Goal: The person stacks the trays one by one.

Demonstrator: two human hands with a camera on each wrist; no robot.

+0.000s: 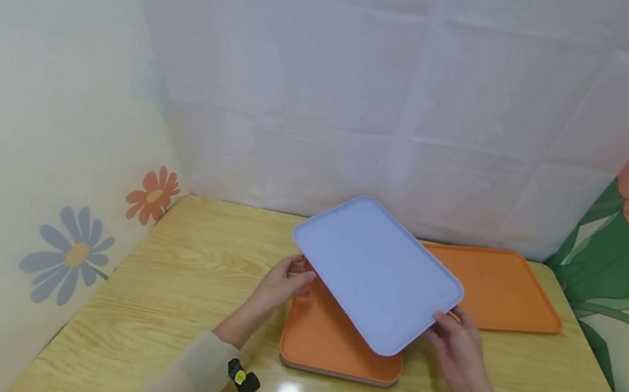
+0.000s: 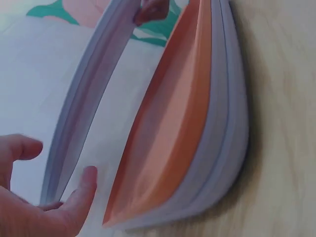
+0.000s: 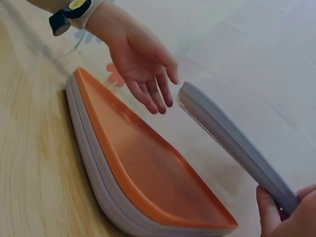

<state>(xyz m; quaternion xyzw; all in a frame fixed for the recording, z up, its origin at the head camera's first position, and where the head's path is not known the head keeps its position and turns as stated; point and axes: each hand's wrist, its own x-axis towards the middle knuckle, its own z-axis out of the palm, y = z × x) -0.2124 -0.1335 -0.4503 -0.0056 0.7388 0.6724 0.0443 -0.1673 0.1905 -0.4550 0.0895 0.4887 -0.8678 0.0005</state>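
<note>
A light blue rectangular tray (image 1: 376, 276) is held tilted above a stack of trays. My right hand (image 1: 458, 346) pinches its near right edge, thumb on the upper face; the right wrist view shows the same hand (image 3: 291, 217) at the tray's end. Beside the opposite edge is my left hand (image 1: 279, 285), fingers loosely spread. The right wrist view shows a gap between the left hand (image 3: 145, 64) and the blue tray (image 3: 232, 133). Under the raised tray, an orange tray (image 1: 329, 340) tops the stack, with pale purple-grey tray rims (image 2: 227, 128) below it.
Another orange tray (image 1: 507, 292) lies at the back right of the wooden table (image 1: 210, 241). A white cloth (image 1: 330, 90) hangs behind the table. Walls with painted flowers stand at both sides.
</note>
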